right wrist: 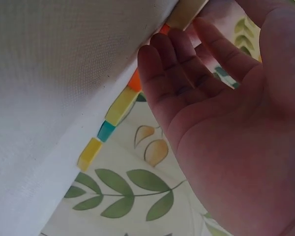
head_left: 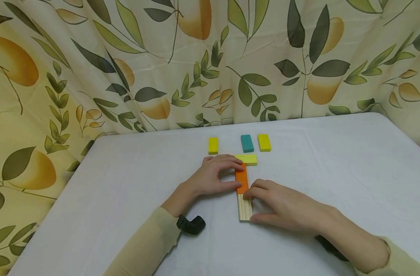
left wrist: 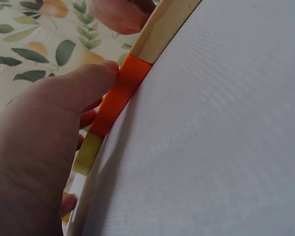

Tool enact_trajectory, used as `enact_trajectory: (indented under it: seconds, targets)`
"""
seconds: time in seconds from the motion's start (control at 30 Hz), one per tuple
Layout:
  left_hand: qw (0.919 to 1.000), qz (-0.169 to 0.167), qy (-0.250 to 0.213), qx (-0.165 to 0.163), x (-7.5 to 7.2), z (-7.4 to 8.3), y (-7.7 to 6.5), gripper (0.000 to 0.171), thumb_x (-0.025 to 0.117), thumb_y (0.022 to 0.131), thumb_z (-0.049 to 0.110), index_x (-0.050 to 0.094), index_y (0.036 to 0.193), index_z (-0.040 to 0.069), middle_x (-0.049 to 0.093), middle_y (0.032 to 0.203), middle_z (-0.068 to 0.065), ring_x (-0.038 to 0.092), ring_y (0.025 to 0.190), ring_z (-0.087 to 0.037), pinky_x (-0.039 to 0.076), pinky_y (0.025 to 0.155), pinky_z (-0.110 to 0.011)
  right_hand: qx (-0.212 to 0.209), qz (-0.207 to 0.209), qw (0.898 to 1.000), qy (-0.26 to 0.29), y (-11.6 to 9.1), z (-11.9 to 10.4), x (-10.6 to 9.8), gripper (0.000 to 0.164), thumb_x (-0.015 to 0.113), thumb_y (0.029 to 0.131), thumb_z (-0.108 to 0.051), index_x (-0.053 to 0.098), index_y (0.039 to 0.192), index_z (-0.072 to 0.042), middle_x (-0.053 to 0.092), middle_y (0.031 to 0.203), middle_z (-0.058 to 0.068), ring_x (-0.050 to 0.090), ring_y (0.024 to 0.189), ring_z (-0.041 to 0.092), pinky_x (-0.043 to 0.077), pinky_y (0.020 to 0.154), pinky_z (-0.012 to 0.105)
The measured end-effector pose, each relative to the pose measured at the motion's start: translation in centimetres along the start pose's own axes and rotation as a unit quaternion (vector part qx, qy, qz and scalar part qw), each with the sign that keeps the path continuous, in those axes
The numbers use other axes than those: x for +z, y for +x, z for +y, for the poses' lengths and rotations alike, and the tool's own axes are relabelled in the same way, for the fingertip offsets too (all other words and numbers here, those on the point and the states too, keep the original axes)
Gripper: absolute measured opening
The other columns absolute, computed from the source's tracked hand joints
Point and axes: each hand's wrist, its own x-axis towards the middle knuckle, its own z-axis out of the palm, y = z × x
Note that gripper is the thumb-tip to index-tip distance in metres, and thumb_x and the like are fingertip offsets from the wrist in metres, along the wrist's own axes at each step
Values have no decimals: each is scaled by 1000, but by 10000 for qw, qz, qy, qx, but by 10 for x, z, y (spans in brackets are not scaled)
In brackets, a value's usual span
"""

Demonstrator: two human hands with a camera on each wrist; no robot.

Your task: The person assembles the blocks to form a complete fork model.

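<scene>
Patterned fabric (head_left: 187, 101) with leaves and fruit backs a white-covered table (head_left: 127, 184). Centrally on the table, an orange block (head_left: 241, 178) lies end to end with a plain wooden block (head_left: 244, 211), the latter nearer the person. A pale yellow block (head_left: 250, 160) lies crosswise at the orange block's far end.

Left hand (head_left: 210, 176): partly open, thumb and fingers apart; thumb tip and a fingertip touch the orange block. Right hand (head_left: 285, 203): partly open, fingers relaxed; fingertips rest at the junction of the orange and wooden blocks. Its thumb appears to touch the wooden block's near right corner, though the right wrist view does not confirm this.

Beyond the crosswise block, a yellow block (head_left: 213, 146) stands apart at left; a teal block (head_left: 247, 143) and a second yellow block (head_left: 264, 142) lie near each other at right. Both forearms wear beige sleeves (head_left: 149, 237); a black device (head_left: 191, 225) shows at the left wrist.
</scene>
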Motion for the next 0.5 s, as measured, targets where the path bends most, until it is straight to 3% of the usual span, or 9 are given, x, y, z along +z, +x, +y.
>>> enact_trajectory:
  seconds: [0.5]
  targets:
    - [9994, -21, 339, 47, 1, 4, -4, 32, 70, 93, 35, 71, 124, 24, 58, 139, 10, 39, 138, -8, 27, 104, -47, 149, 631, 9978, -100, 5, 13, -8, 35, 76, 92, -32, 67, 123, -18, 59, 118, -9, 58, 105, 11, 52, 92, 37]
